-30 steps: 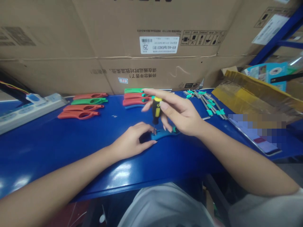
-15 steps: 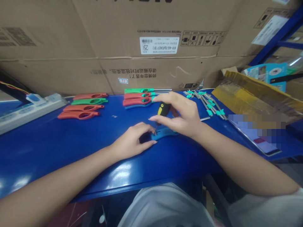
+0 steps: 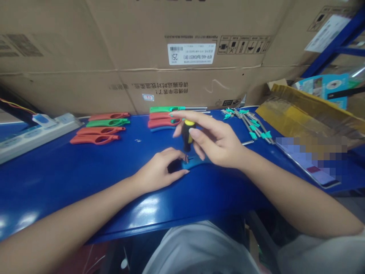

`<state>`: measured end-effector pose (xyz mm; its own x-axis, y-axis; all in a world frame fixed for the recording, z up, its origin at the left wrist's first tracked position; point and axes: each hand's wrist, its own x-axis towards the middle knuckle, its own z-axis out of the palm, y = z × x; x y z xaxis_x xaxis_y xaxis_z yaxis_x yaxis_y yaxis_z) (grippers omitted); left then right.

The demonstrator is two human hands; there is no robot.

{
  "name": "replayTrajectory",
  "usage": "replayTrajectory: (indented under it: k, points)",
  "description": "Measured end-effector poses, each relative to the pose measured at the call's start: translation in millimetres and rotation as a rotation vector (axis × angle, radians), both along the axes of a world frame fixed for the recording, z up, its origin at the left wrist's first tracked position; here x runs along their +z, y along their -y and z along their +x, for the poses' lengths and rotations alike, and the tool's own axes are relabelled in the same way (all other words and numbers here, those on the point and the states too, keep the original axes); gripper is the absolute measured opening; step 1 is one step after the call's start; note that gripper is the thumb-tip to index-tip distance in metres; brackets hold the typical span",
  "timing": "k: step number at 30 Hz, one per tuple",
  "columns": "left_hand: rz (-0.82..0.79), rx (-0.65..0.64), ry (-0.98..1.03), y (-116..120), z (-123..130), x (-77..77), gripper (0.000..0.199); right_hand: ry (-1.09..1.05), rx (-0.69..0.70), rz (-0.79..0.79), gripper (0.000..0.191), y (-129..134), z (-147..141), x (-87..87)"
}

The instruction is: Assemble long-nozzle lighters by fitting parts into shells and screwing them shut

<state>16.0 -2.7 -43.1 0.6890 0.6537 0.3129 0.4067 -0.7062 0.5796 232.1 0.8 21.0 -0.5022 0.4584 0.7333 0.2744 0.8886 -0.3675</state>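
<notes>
My right hand (image 3: pixel 218 140) grips a short black-and-yellow screwdriver (image 3: pixel 186 137), which stands nearly upright with its lower end hidden at the blue part. Under it a blue long-nosed lighter handle (image 3: pixel 196 162) lies flat on the table. The fingertips of my left hand (image 3: pixel 159 169) hold the handle's left end against the tabletop. My right hand covers the far end of the handle. A thin metal tube (image 3: pixel 247 143) lies just beyond my right wrist.
Red and green lighter handles (image 3: pixel 98 140) lie at the left, beside a white power strip (image 3: pixel 42 133). Lighters with metal tubes (image 3: pixel 167 109) lie behind my hands. Several tubes with green ends (image 3: pixel 253 125), a phone (image 3: pixel 309 161) and a taped carton (image 3: pixel 302 114) are right.
The screwdriver has turned more upright, and my right hand's fingers have shifted left around its grip. My left hand and the blue handle have stayed in place.
</notes>
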Motion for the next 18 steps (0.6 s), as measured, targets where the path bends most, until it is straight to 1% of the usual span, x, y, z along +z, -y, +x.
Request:
replayTrajectory:
  k: [1, 2, 4, 5, 6, 9, 10, 11, 13, 14, 15, 16, 18]
  points:
    - [0.000, -0.002, 0.000, 0.0, -0.1, 0.3, 0.020, -0.019, -0.009, 0.017, 0.033, -1.1, 0.7, -0.6]
    - [0.003, -0.006, 0.003, 0.0, -0.2, 0.4, 0.020, -0.036, -0.031, 0.072, 0.030, -2.2, 1.7, -1.3]
    - [0.008, -0.010, 0.008, -0.1, -0.4, 0.2, 0.020, -0.051, -0.071, 0.209, 0.029, -4.2, 3.9, -2.8]
    - [0.006, -0.009, 0.009, -0.2, -0.4, 0.1, 0.020, -0.051, -0.074, 0.240, 0.030, -4.7, 4.7, -3.3]
    - [0.003, -0.007, 0.006, -0.2, -0.3, 0.0, 0.020, -0.045, -0.061, 0.226, 0.031, -4.9, 5.2, -3.5]
    - [-0.002, 0.001, -0.007, 0.0, 0.1, 0.2, 0.020, -0.035, -0.001, 0.043, 0.039, -4.7, 4.6, -3.0]
    - [-0.002, 0.002, -0.012, 0.2, 0.2, 0.4, 0.019, -0.047, -0.003, 0.023, 0.037, -4.8, 4.1, -2.6]
    - [0.001, 0.001, -0.012, 0.4, 0.2, 0.6, 0.020, -0.062, -0.020, 0.046, 0.032, -5.0, 3.8, -2.3]
    - [0.004, 0.002, -0.008, 0.9, 0.0, 1.1, 0.020, -0.087, -0.078, 0.166, 0.024, -5.7, 3.5, -1.9]
    - [0.003, 0.002, -0.006, 1.0, -0.2, 1.3, 0.020, -0.091, -0.097, 0.213, 0.022, -6.0, 3.5, -1.7]
    - [0.000, 0.001, 0.000, 1.1, -0.4, 1.4, 0.020, -0.086, -0.098, 0.219, 0.023, -6.2, 3.4, -1.5]
    - [-0.002, -0.001, 0.004, 1.1, -0.5, 1.5, 0.020, -0.076, -0.079, 0.181, 0.026, -6.3, 3.2, -1.3]
    - [-0.004, -0.005, 0.009, 0.7, -0.5, 1.3, 0.019, -0.048, -0.010, 0.033, 0.033, -6.6, 2.7, -1.2]
